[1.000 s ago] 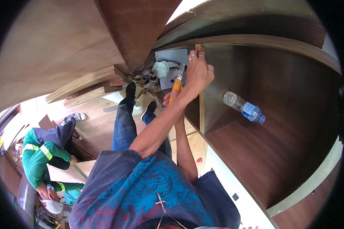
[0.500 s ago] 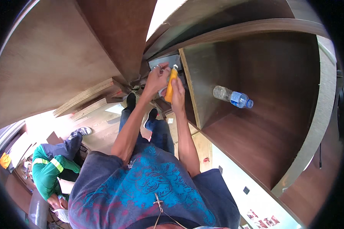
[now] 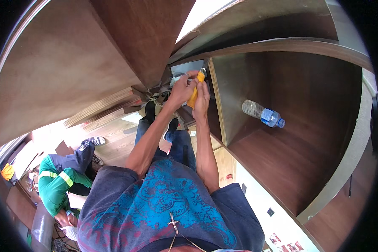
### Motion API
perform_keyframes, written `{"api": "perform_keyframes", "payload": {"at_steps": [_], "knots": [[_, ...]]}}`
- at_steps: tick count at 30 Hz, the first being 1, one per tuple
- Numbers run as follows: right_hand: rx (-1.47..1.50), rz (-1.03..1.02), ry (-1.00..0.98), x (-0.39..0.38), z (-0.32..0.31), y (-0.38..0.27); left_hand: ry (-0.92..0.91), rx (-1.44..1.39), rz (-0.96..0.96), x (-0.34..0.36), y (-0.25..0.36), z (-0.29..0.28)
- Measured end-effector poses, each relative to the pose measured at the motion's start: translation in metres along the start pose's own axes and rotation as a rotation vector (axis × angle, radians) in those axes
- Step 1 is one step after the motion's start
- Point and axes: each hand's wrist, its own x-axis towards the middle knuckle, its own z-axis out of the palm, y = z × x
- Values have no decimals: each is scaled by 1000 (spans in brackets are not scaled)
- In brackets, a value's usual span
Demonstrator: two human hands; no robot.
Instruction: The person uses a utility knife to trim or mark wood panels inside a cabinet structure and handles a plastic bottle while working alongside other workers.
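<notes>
Since a second ago, the left hand (image 3: 181,91) has come away from the plywood edge (image 3: 218,105) to the yellow-handled tool (image 3: 192,101), which the right hand (image 3: 202,103) was already holding. Smooth and narrow, the tool stands slanted between the two hands, its shiny metal tip (image 3: 203,70) uppermost. The right hand's grip is closed around the handle; the left hand's fingers are bent against its upper part, though whether they pinch it I cannot tell.

Just right of the grip runs that pale, layered edge, belonging to an upright divider with a dull, grey-brown face. Farther right, a clear, ribbed plastic bottle (image 3: 262,113) with a blue cap and label lies on its side inside a dark brown, wood-grained compartment (image 3: 290,168); it lies there as before. A curved, rough-faced greyish rim (image 3: 348,159) bounds the compartment on the far right.

Left of the grip, stacked plywood sheets (image 3: 103,107) show striped edges beneath a broad, matt brown panel (image 3: 59,67). Lower left, well apart, a co-worker in green with reflective bands (image 3: 65,180) is bent over. Below the grip are blue denim legs (image 3: 182,147) and a metal cross pendant (image 3: 173,222) over a printed shirt (image 3: 172,193).
</notes>
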Motion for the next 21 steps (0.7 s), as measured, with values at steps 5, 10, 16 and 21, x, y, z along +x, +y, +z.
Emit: {"api": "perform_keyframes", "payload": {"at_steps": [5,10,16,21], "knots": [[55,16,-32,4,-11,4,-3,-34,5,0,7,4],[39,31,0,7,-12,-1,0,-28,10,5,9,7],[49,28,5,7,-14,-2,-12,-28,40,9,1,13],[77,-35,33,8,-9,4,5,20,47,12,12,14]]}}
